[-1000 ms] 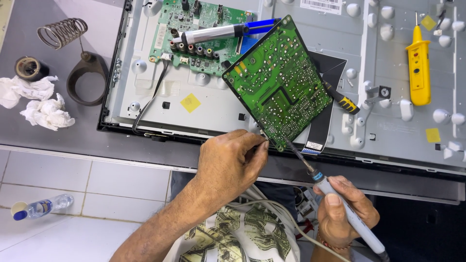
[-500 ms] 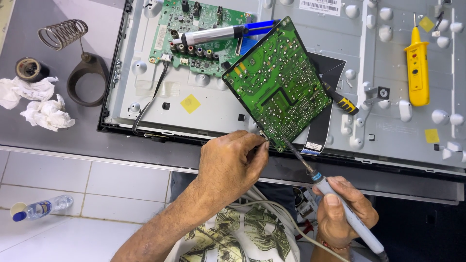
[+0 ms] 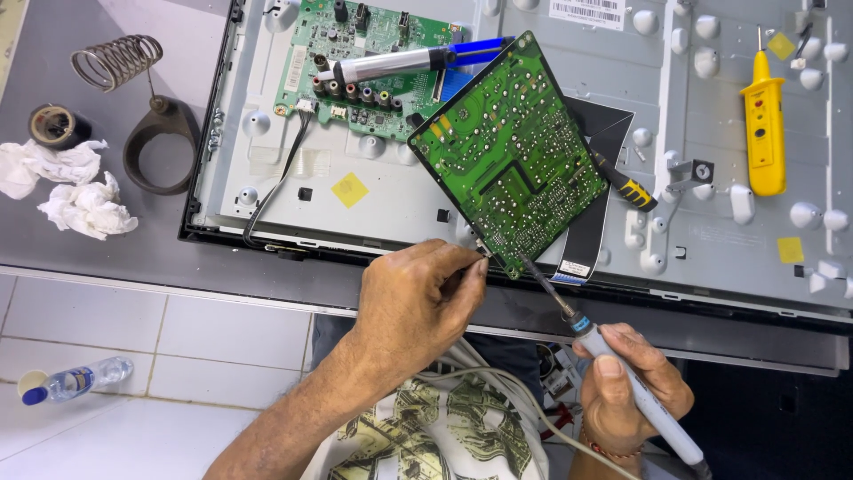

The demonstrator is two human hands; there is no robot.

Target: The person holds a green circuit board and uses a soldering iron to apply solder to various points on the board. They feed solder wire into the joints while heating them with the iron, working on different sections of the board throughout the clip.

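A green circuit board (image 3: 511,151) lies solder side up, turned cornerwise, on the open back of a flat screen panel (image 3: 400,204). My left hand (image 3: 418,298) pinches something small and thin at the board's near edge; what it is I cannot make out. My right hand (image 3: 626,387) grips a grey soldering iron (image 3: 635,396), and its dark tip touches the board's lower corner close to my left fingertips.
A second green board (image 3: 373,44) sits at the panel's top with a silver and blue desoldering pump (image 3: 400,62) lying on it. A yellow tester (image 3: 764,124), a black and yellow screwdriver (image 3: 626,187), a coiled iron stand (image 3: 147,116), tape roll (image 3: 53,126), crumpled tissues (image 3: 84,204) and a floor bottle (image 3: 80,378) surround.
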